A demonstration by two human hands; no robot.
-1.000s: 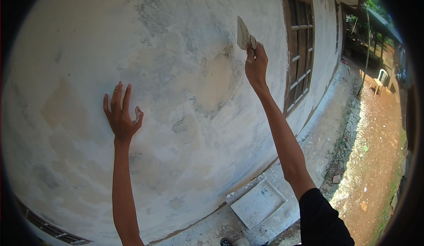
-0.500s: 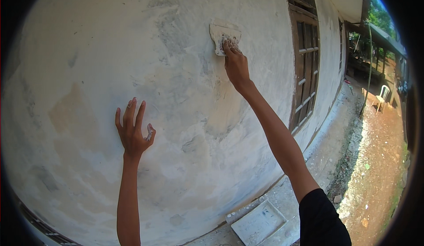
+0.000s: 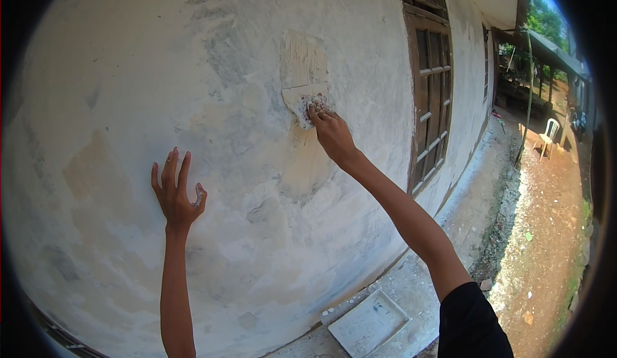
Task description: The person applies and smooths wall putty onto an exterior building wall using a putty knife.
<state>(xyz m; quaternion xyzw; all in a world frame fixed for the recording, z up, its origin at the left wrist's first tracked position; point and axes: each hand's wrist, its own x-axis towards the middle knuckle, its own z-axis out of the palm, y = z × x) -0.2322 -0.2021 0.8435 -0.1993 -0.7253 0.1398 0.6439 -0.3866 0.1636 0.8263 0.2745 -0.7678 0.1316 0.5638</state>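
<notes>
The right hand grips a putty knife, its blade pressed flat on the plastered wall just above the fingers. The left hand rests open, fingers spread, on the wall, well apart.

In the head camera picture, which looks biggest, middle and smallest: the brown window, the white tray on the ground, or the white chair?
1. Brown window, the largest.
2. White tray, in the middle.
3. White chair, the smallest, though it stands far away, so it may really be bigger than it looks.
</notes>
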